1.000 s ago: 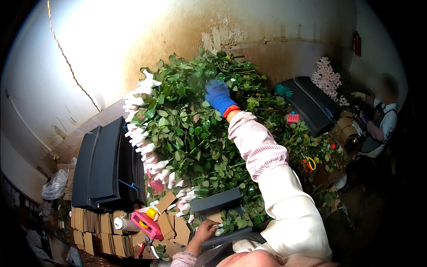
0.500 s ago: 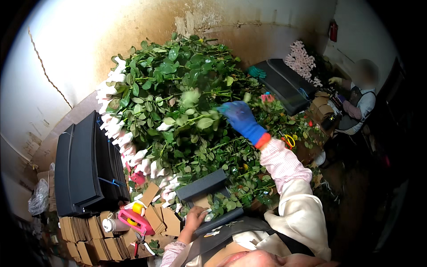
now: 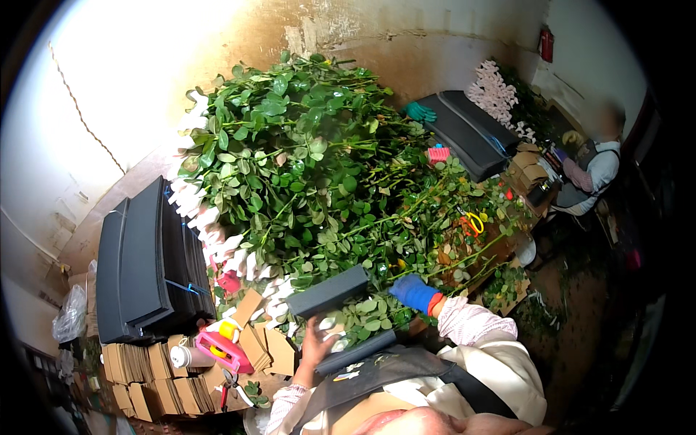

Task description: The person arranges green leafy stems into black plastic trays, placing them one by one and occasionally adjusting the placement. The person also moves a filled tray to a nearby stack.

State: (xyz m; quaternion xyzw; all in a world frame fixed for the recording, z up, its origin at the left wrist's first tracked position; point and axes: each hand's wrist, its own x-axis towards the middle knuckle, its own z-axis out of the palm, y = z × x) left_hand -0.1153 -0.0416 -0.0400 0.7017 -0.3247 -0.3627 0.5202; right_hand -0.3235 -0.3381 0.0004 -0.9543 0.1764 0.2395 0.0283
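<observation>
My left hand is low in the middle, fingers apart beside white-sleeved rose buds in a long wrap edged with dark foam. To its right, my right hand, in a blue glove with a red cuff, is closed on a leafy rose stem. Both are at the front of a big pile of roses, whose pale bud covers line the left side. Leaves partly hide the right hand's fingertips and what lies inside the wrap.
Dark sheet stacks stand left and back right. Cardboard pieces, a white bottle, pliers and a pink tool sit front left. Yellow scissors lie right. A co-worker works at the far right.
My right hand has come down from high in the leaf pile to the front, right of the wrap. My left hand's fingers have lifted and spread beside the buds.
</observation>
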